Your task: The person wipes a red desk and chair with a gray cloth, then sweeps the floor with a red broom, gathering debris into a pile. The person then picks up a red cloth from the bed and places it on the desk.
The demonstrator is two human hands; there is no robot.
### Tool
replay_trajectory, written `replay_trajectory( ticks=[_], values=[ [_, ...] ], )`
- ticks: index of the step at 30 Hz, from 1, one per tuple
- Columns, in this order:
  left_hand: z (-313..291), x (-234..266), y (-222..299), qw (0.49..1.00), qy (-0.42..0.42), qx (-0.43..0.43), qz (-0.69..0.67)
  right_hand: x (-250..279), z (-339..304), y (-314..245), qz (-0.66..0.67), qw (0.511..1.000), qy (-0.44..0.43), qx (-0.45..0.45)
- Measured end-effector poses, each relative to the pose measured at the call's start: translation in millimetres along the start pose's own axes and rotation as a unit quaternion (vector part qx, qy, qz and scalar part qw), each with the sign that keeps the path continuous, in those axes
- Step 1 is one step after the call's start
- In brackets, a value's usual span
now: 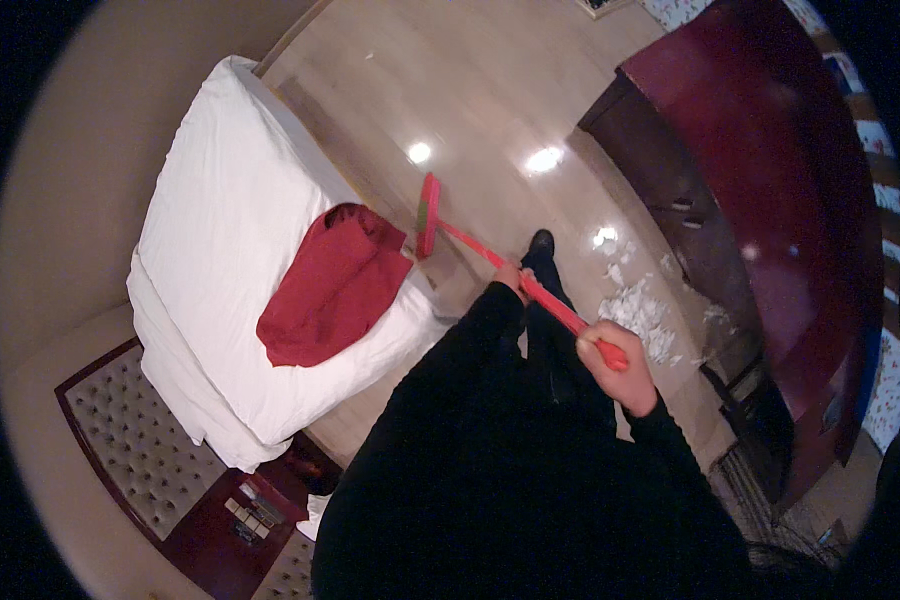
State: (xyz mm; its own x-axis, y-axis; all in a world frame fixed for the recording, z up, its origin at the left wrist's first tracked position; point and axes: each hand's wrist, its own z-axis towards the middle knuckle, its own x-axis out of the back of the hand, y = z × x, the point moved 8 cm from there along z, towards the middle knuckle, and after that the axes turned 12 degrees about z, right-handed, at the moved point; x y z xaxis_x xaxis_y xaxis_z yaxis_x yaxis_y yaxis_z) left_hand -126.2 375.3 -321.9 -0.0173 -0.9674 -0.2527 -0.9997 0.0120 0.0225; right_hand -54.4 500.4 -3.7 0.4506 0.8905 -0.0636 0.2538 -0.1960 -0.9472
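Note:
A broom with a red handle (556,309) runs diagonally across my front. My right hand (622,378) is closed around its top end, and my left hand (511,279) grips it lower down the stick. The broom's pink-red head (431,212), with green bristles, is beside the bed's edge at the far left end of the handle. To the right of my legs, a heap of white scraps (638,318) is spread over the floor, with smaller bits scattered around it.
A bed with a white sheet (220,190) stands at left, a red garment (335,285) lying on it. Along the right is a dark red desk (770,150) with drawers. A dark chair (755,415) is near the scraps. My shoe (541,244) rests on the shiny floor (450,90).

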Motion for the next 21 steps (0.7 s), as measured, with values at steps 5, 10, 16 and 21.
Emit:
replay_trajectory(
  ticks=[5,10,16,21],
  values=[
    [2.3,-90.1,-28.3,0.999,-0.021,0.021,0.043,59.5,6.9,-54.6,-0.106,0.994,-0.001,-0.017],
    [-22.4,-129.7,-5.3,1.0,0.002,-0.03,0.004,81.5,36.8,-88.3,-0.086,0.99,-0.111,-0.002],
    [-0.1,-68.1,98.4,0.989,0.012,-0.067,-0.129,36.3,130.9,-52.0,-0.031,0.989,-0.145,0.02],
    [32.5,-36.5,159.0,0.98,-0.011,-0.029,-0.194,-10.9,204.9,-36.7,-0.01,0.987,-0.158,-0.013]
  ],
)
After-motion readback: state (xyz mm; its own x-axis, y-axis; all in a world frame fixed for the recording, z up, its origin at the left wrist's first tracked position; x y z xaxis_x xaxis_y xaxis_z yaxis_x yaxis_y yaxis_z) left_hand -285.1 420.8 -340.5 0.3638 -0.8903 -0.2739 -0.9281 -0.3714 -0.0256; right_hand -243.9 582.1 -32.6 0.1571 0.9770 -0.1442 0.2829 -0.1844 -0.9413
